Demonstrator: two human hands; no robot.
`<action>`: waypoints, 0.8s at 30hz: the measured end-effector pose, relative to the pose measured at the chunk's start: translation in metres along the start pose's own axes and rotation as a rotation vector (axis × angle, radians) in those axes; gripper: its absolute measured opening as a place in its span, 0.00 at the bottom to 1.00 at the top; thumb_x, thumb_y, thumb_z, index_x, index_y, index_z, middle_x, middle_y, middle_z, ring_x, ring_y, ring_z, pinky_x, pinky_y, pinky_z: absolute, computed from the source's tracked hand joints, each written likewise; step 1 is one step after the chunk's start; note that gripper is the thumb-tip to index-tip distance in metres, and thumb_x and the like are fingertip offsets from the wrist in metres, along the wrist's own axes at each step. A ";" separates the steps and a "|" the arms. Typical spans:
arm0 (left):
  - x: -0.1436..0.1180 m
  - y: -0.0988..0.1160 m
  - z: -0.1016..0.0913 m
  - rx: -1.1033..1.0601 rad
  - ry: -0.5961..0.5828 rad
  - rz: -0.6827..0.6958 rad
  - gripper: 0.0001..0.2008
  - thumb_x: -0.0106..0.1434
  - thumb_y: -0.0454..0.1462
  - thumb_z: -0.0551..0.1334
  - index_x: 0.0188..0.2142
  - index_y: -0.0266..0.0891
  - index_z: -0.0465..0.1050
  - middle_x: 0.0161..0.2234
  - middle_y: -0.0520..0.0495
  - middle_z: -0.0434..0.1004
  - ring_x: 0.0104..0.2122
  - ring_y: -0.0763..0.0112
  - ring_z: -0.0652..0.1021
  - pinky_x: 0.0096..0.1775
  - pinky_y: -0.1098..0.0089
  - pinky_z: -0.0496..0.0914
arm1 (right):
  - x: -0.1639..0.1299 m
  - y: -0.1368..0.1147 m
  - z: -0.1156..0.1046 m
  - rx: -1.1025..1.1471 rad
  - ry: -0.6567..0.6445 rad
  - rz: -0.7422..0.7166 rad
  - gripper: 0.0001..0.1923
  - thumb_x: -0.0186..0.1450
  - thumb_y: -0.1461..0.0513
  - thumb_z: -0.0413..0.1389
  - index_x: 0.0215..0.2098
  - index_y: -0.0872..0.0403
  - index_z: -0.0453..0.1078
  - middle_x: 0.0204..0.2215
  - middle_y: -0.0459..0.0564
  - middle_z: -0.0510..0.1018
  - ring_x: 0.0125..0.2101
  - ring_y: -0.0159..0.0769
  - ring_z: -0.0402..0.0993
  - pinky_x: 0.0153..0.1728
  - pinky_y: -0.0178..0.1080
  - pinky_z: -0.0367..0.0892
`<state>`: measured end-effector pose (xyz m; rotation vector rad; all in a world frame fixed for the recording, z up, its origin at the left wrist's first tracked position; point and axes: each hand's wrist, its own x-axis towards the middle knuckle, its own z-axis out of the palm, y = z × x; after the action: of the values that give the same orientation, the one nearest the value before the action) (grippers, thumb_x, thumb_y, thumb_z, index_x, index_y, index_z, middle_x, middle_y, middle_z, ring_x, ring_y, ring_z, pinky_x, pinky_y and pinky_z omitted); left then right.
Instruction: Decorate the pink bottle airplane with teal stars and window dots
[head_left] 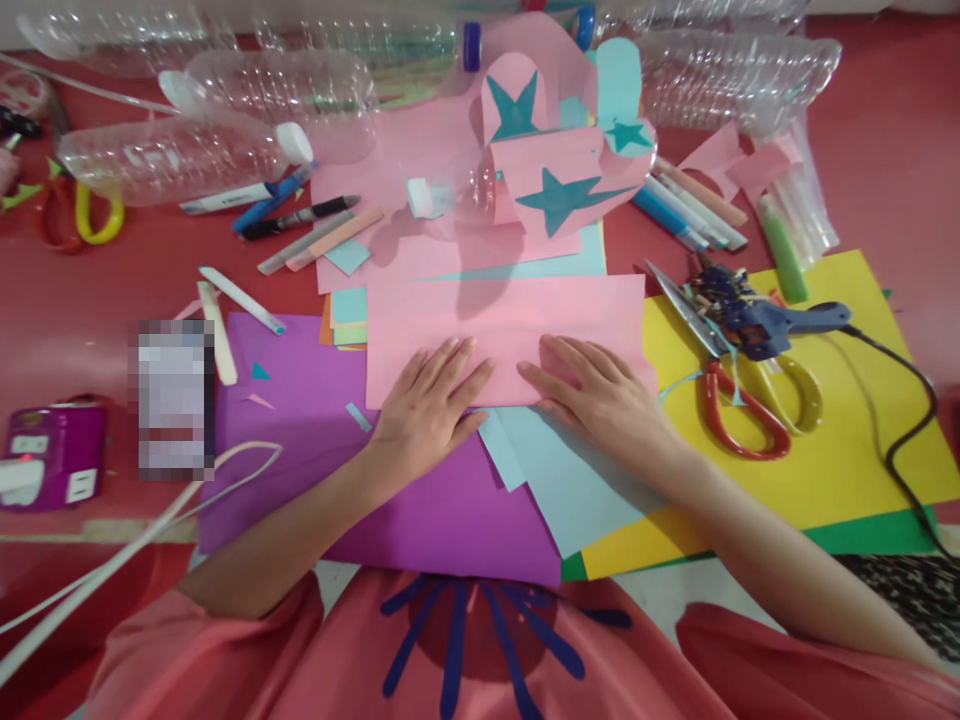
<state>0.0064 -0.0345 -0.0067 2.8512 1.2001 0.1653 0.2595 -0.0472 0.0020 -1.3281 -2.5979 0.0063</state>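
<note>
A pink sheet of paper [502,320] lies crosswise in front of me. Its near edge looks folded, though my fingers partly cover it. My left hand [431,405] rests flat on its lower left part, fingers spread. On the lower right part lies my right hand [600,390], also flat with fingers apart. Beneath are a purple sheet [465,530] on the left and a light blue sheet [585,490] to the right. Just beyond stands a pink paper piece with teal stars [559,200], set around what seems to be a clear bottle.
Scissors [742,410] and a blue glue gun [787,318] with a black cord sit on yellow paper [720,490] at right. Clear plastic bottles [180,155] line the back. Pens [300,215], a phone [176,400] and a purple socket box [56,455] are at left.
</note>
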 end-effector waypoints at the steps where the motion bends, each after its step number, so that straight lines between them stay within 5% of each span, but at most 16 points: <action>1: 0.000 0.000 0.000 -0.002 -0.009 -0.002 0.26 0.73 0.45 0.49 0.67 0.38 0.57 0.66 0.34 0.60 0.65 0.51 0.65 0.62 0.51 0.62 | 0.000 0.000 0.000 0.005 0.001 0.004 0.19 0.73 0.56 0.47 0.57 0.49 0.70 0.57 0.58 0.74 0.55 0.45 0.71 0.55 0.49 0.68; 18: 0.000 0.003 0.000 -0.047 -0.063 -0.057 0.27 0.72 0.44 0.52 0.68 0.41 0.54 0.68 0.36 0.56 0.67 0.52 0.61 0.64 0.51 0.59 | -0.001 0.000 -0.001 0.086 -0.059 0.059 0.20 0.72 0.56 0.47 0.59 0.47 0.69 0.59 0.56 0.72 0.59 0.47 0.67 0.58 0.53 0.66; 24: 0.001 0.003 -0.003 -0.055 -0.090 -0.077 0.24 0.74 0.42 0.47 0.68 0.43 0.54 0.67 0.35 0.58 0.66 0.48 0.62 0.61 0.36 0.58 | -0.001 -0.001 -0.002 0.075 -0.056 0.053 0.20 0.73 0.55 0.46 0.59 0.48 0.69 0.60 0.57 0.71 0.59 0.47 0.66 0.58 0.53 0.65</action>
<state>0.0089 -0.0359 -0.0037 2.7287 1.2639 0.0655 0.2595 -0.0492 0.0034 -1.3889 -2.5795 0.1507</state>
